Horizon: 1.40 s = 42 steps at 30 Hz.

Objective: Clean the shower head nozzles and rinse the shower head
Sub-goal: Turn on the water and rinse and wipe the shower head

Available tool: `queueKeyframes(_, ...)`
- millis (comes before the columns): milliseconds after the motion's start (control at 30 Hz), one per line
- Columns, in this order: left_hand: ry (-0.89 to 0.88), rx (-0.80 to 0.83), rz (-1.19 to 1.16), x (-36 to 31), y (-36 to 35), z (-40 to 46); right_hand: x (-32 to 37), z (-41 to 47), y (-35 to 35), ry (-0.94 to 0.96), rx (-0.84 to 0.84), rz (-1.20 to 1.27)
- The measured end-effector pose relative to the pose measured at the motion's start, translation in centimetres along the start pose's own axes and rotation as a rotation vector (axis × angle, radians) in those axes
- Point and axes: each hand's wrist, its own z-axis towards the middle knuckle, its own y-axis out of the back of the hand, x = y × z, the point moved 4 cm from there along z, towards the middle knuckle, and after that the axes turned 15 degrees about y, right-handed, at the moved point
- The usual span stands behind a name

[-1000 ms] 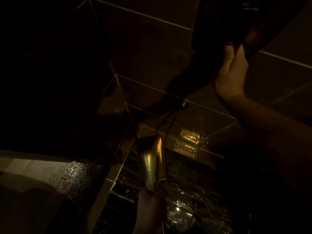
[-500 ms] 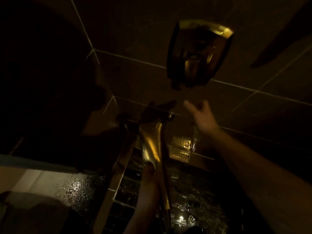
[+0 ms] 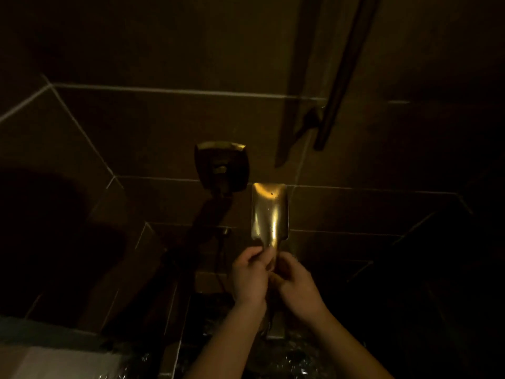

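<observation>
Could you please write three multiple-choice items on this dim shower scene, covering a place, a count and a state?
1. Where is the handheld shower head relative to the wall-mounted fitting?
A. Lower and to its right
B. Directly above it
C. Far to its left

2. How many hands grip the shower head's handle?
A. None
B. One
C. Two

3. How is the shower head oriented?
A. Upright, head end up
B. Hanging, head end down
C. Lying on the floor

Answers: 1 A, it sits below and right of the fitting. 2 C, the left hand and right hand both wrap the handle. 3 A, its broad end points up above the hands.
</observation>
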Motion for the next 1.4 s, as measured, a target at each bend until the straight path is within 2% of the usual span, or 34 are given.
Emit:
queueKeyframes(233, -0.163, 0.117, 0.289, -1.5, -6.8, -3.1, 1.1, -0.2, 7.4, 0.006, -0.135, -0.032)
queueKeyframes(400, -0.461, 0.202, 0.659, -6.3, -11.6, -5.1, 3.6, 0.9, 11.0, 0.031, -0.243, 0.077)
queueKeyframes(533, -0.795, 0.003, 0.904, -15.7, -14.7, -7.5, 7.1, 3.0, 15.1, 0.061, -0.395, 0.154)
queueKeyframes(733, -1.525, -0.367, 0.989, -32.8, -19.0, -18.0, 16.5, 6.5, 22.6, 0.224, -0.529, 0.225)
queueKeyframes(833, -1.734, -0.549, 1.018, -37.8, -20.8, -22.2, 23.3, 7.6, 26.0, 0.354, -0.562, 0.127)
queueKeyframes(933, -1.889, -0.66, 1.082, -40.4, -23.2, -24.6, 30.2, 8.8, 28.8, 0.458, -0.558, 0.064)
queueKeyframes(1067, -1.877, -0.682, 1.17, -43.1, -25.4, -24.7, 38.6, 10.7, 31.4, 0.506, -0.516, 0.031)
queueKeyframes(1200, -1.847, -0.581, 1.173, -44.1, -26.1, -23.6, 46.0, 12.7, 32.2, 0.585, -0.476, 0.026)
queueKeyframes(1400, -1.814, -0.586, 1.213, -44.1, -27.0, -22.6, 54.7, 15.0, 32.8, 0.724, -0.537, -0.137)
